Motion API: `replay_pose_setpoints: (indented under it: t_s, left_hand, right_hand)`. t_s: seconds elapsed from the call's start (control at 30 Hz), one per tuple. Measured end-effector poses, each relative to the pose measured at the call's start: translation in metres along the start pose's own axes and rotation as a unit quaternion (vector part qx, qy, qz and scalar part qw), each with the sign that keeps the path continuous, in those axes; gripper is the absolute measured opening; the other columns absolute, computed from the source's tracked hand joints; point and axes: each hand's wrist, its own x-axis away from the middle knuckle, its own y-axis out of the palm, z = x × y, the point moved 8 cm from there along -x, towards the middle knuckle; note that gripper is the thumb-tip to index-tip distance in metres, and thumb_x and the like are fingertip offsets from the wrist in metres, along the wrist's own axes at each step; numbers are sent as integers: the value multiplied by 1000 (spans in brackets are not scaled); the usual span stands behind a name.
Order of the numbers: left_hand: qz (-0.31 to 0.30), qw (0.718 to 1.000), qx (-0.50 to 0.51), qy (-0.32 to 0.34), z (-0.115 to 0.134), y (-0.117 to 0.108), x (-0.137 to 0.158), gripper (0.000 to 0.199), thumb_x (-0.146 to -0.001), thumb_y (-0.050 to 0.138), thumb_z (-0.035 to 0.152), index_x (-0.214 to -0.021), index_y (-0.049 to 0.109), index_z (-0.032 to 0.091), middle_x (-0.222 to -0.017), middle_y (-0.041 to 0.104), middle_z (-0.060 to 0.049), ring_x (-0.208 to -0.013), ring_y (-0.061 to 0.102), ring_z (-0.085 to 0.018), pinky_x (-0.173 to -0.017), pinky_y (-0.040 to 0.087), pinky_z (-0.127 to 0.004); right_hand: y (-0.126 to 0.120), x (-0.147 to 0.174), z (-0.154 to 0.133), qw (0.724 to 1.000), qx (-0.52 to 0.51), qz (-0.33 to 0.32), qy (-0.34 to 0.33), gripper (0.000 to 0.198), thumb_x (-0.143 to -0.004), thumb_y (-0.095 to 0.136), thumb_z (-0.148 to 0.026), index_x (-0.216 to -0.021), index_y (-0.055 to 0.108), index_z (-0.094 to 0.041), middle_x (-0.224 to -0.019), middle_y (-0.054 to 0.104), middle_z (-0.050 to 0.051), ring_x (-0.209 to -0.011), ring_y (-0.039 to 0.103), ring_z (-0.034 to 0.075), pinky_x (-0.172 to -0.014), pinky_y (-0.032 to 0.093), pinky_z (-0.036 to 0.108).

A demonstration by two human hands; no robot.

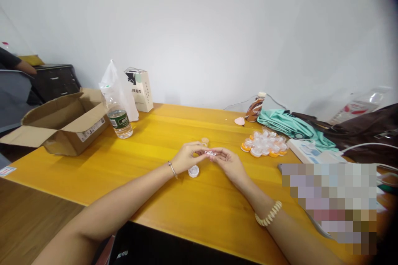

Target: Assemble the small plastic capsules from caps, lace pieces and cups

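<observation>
My left hand [189,156] and my right hand [228,163] meet over the middle of the yellow table [149,174]. Between their fingertips is a small white and pink piece with dark marks [210,153], too small to name; both hands pinch it. Just below my left fingers lies a round white cap [193,171] on the tabletop. A small clear round container [205,140] stands beyond my left hand, partly hidden by it. To the right of my right hand sits a cluster of clear and orange round containers [264,143].
On the left stand an open cardboard box [68,130], a water bottle [120,122], a white plastic bag [122,95] and a paper bag [144,91]. Rightward are a brown drink bottle [255,107], a teal cloth item [292,126] and a white box [307,151]. Another person's arm [23,66] shows far left.
</observation>
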Motion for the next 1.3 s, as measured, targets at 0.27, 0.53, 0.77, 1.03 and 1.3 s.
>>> replay_pose_setpoints:
  t_s: [0.27,0.53,0.77,1.03,1.3]
  left_hand:
    - [-4,991,-101,83,11,-2,3,24,-81,51,22,-103,60,17,-93,58,-7,-88,55,-14,-80,46,-27]
    - [-38,983,-146,106,10,0,3,24,-83,49,25,-103,61,19,-97,58,-7,-92,54,-14,-84,44,-28]
    - [-29,974,-190,116,15,-1,3,22,-83,48,25,-101,60,19,-97,59,-7,-93,54,-15,-83,44,-29]
    - [-26,997,-62,48,12,7,3,20,-81,51,26,-94,61,15,-91,59,-7,-84,56,-13,-78,46,-27]
    - [35,997,49,-44,1,-2,1,16,-75,60,25,-84,61,13,-81,61,-5,-74,57,-12,-72,47,-26]
  right_hand:
    - [2,0,-4,1000,-4,-2,-13,22,-60,70,-25,-81,63,-20,-85,68,2,-82,63,17,-83,47,32]
    - [3,0,-2,999,-27,-17,-11,28,-62,69,-22,-88,60,-20,-86,68,3,-82,63,16,-81,48,32]
    - [4,0,-9,999,-23,-17,-36,28,-63,69,-24,-88,58,-21,-84,67,2,-81,63,15,-81,48,31]
    - [1,4,-14,998,-12,19,-60,28,-62,71,-26,-80,50,-22,-70,63,-2,-70,62,12,-72,48,26]
    - [2,9,-31,992,-20,19,-123,29,-63,71,-25,-84,51,-24,-79,63,-1,-77,61,12,-77,47,27]
